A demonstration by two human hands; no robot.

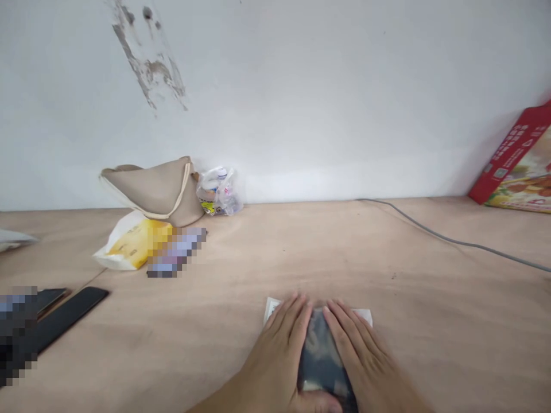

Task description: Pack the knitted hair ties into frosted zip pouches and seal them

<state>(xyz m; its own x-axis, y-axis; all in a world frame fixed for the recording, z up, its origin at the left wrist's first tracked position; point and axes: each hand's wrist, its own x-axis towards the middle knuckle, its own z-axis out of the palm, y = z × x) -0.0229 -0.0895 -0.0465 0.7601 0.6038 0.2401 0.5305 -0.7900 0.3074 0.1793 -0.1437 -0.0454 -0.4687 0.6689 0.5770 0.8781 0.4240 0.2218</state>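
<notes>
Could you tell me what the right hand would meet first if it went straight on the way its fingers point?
The right hand already touches the white paper, so that comes first. Beyond it, the plastic bag by the wall looks next, though depth is unclear.

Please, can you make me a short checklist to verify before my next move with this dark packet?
1. The left hand and right hand both touch the dark glossy packet, one at each side: ok.
2. The white paper shows beyond the fingertips of both hands: ok.
3. The grey cable lies apart from the hands: ok.
4. The packet is sealed: cannot tell.
5. The packet's underside is undamaged: cannot tell, it is hidden.
</notes>
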